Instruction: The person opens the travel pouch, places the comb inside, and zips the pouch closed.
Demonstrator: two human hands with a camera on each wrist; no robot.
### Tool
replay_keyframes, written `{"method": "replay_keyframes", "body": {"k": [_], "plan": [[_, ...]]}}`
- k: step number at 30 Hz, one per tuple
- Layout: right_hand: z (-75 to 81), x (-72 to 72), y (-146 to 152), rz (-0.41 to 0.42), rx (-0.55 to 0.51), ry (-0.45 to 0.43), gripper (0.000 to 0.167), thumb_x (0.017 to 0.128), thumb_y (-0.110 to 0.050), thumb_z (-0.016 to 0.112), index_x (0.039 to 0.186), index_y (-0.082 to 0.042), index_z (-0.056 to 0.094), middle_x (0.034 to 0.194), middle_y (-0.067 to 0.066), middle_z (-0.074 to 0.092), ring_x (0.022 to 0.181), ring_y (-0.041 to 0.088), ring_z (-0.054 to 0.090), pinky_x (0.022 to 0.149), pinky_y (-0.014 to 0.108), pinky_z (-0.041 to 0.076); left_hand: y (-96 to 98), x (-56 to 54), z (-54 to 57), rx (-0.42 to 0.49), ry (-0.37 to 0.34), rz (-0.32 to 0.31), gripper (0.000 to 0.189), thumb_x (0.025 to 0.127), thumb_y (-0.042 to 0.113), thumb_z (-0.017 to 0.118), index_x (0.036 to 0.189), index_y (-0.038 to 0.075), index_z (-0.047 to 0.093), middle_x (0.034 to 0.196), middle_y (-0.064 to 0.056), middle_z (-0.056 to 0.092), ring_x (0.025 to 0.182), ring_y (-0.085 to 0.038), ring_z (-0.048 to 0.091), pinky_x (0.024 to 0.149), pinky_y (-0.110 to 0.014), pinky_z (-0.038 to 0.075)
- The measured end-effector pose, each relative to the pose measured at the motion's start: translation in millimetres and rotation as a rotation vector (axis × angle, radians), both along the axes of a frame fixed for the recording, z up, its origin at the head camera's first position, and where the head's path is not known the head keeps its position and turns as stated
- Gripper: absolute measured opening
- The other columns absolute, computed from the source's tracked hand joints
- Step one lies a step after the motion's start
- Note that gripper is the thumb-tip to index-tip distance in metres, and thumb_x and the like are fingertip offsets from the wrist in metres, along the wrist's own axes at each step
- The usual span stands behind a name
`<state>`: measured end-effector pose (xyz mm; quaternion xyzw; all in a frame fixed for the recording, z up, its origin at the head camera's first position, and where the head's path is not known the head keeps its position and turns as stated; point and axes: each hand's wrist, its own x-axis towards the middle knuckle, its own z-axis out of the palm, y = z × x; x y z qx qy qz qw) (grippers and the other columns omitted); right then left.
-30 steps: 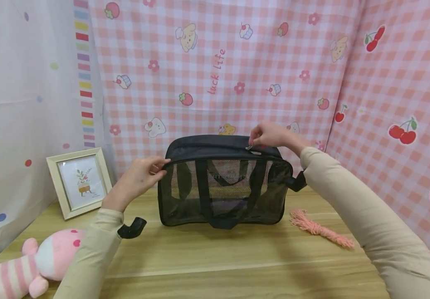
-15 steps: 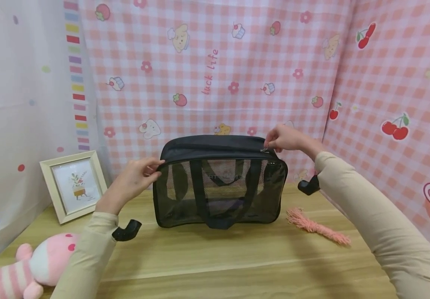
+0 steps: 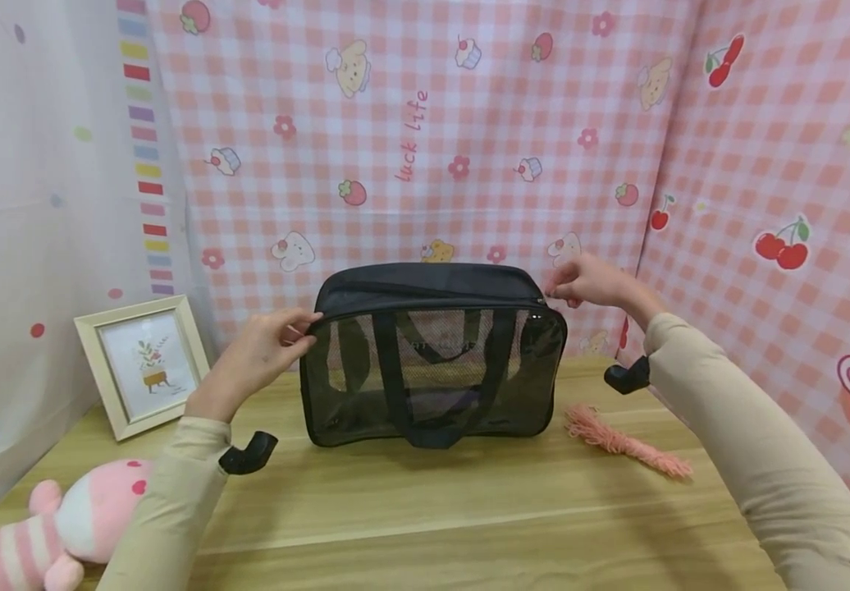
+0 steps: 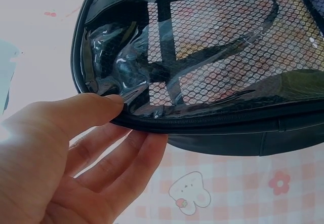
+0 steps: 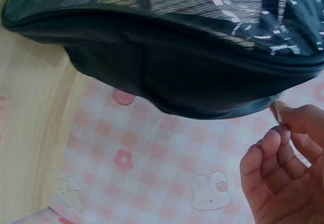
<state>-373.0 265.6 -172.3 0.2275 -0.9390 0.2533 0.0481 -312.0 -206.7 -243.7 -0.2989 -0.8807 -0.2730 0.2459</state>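
A black handbag (image 3: 436, 365) with a see-through mesh front and dark straps stands upright on the wooden table. At its upper left corner, my left hand (image 3: 262, 349) pinches the piped edge; in the left wrist view the thumb (image 4: 96, 110) lies on the clear front and the fingers sit behind the rim. My right hand (image 3: 591, 283) is at the upper right corner, pinching a small metal zipper pull (image 5: 276, 111) between thumb and fingers. The zipper runs along the bag's top, and whether it is fully closed cannot be told.
A pink bundle of yarn (image 3: 626, 442) lies to the right of the bag. On the left stand a cream picture frame (image 3: 146, 365) and, nearer, a pink striped plush toy (image 3: 93, 513). A checked curtain (image 3: 425, 139) hangs close behind.
My right hand has drawn the zipper pull rightward along the bag's top to the right corner. The left hand stays at the left corner. The head view has shifted slightly.
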Motion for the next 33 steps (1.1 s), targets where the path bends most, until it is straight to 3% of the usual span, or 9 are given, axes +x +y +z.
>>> {"method": "replay_keyframes", "body": {"k": [9,20,23,27,33], "plan": [[-16.4,0.7,13,0.01,-0.014,0.005,0.015,0.092,-0.005,0.058,0.098,0.006,0.068,0.072,0.004,0.061,0.061,0.019,0.056,0.058,0.03,0.049,-1.2,0.4,-1.3,0.01,0.005,-0.006,0.031,0.09,0.001,0.063,0.121,0.001,0.063,0.105,-0.019,0.067,0.086,-0.032,0.067,0.066,-0.042,0.056],[-39.7,2.0,27,0.004,-0.093,-0.063,0.017,0.092,0.001,0.053,0.1,0.01,0.065,0.072,0.006,0.059,0.06,0.017,0.053,0.06,0.03,0.051,-3.5,0.9,0.2,0.005,-0.006,-0.003,0.032,0.09,0.002,0.063,0.122,0.001,0.063,0.106,-0.019,0.066,0.086,-0.032,0.067,0.065,-0.041,0.056],[-43.8,1.2,29,-0.016,-0.057,-0.065,0.015,0.092,-0.001,0.055,0.098,0.007,0.066,0.076,0.006,0.061,0.062,0.017,0.053,0.06,0.031,0.051,-4.3,1.2,0.2,0.004,-0.004,0.0,0.032,0.09,0.002,0.063,0.122,0.001,0.062,0.106,-0.019,0.066,0.086,-0.032,0.067,0.066,-0.041,0.056],[-59.0,-2.3,33,-0.016,-0.032,-0.096,0.014,0.092,-0.001,0.054,0.096,0.007,0.065,0.077,0.005,0.062,0.063,0.018,0.054,0.058,0.031,0.05,-5.1,1.5,-0.3,-0.002,-0.003,0.01,0.032,0.09,0.002,0.063,0.122,0.001,0.062,0.105,-0.019,0.066,0.086,-0.032,0.067,0.066,-0.042,0.056],[-81.7,-5.3,35,0.007,-0.119,-0.138,0.015,0.092,0.003,0.052,0.097,0.011,0.064,0.072,0.005,0.059,0.062,0.018,0.054,0.057,0.031,0.052,-5.2,2.2,-0.5,-0.008,-0.007,0.017,0.032,0.09,0.003,0.063,0.122,0.002,0.062,0.105,-0.018,0.066,0.085,-0.031,0.067,0.065,-0.04,0.056]]}}
